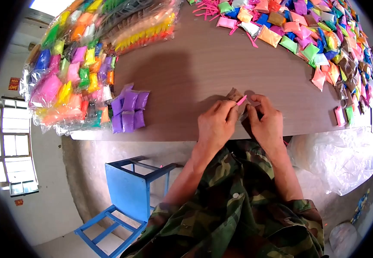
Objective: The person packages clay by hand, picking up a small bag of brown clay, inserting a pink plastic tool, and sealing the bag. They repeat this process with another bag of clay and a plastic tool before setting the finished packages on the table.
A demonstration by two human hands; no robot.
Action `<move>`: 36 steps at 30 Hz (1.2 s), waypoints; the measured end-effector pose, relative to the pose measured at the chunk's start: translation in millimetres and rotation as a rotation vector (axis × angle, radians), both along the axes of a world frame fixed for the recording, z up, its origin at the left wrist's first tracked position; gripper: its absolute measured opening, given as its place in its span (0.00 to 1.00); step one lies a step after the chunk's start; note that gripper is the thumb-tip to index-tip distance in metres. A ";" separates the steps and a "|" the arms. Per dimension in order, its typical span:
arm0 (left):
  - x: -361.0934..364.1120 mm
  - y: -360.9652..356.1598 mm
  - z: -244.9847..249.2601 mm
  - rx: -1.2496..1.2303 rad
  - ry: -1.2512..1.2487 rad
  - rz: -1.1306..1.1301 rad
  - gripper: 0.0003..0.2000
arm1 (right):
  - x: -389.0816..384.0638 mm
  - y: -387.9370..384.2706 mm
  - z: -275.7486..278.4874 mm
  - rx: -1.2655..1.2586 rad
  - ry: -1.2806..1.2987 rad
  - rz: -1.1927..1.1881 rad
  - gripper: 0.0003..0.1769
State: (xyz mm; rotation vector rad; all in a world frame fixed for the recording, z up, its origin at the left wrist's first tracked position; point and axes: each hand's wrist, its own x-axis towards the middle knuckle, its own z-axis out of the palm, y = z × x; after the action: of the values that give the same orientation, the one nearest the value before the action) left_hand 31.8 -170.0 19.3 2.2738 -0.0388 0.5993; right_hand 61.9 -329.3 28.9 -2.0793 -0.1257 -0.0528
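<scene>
Close to the table's front edge, my left hand (217, 120) is closed around small brown packets (233, 93), partly hidden by the fingers. A short pink strip (241, 100) sticks out at the left fingertips, across the packets. My right hand (265, 122) is just to the right, its fingers curled in toward the packets and the strip's end. What its fingertips pinch, if anything, is hidden. To the left of my hands, a stack of purple packets (128, 107) lies on the table.
Clear bags of coloured packets (72, 81) fill the table's left side. A loose heap of coloured packets (311, 32) covers the far right, beside pink strips (208, 7). A blue chair (128, 189) stands below left; a clear plastic bag (337, 159) hangs at right.
</scene>
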 end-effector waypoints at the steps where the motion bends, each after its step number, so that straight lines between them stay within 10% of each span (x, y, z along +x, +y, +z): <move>1: 5.9 3.6 0.8 0.012 -0.001 0.020 0.04 | 1.1 1.3 -0.8 -0.001 0.001 -0.002 0.04; 36: 13.6 37.2 -0.8 0.154 0.093 0.084 0.04 | -0.9 3.1 -17.5 -0.095 -0.272 0.024 0.09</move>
State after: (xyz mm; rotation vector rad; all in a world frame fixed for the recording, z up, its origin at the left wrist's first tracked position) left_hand 45.4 -132.8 18.5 2.4602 0.0588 0.5498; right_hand 60.9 -326.3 11.4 -2.1566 -0.3242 -0.3207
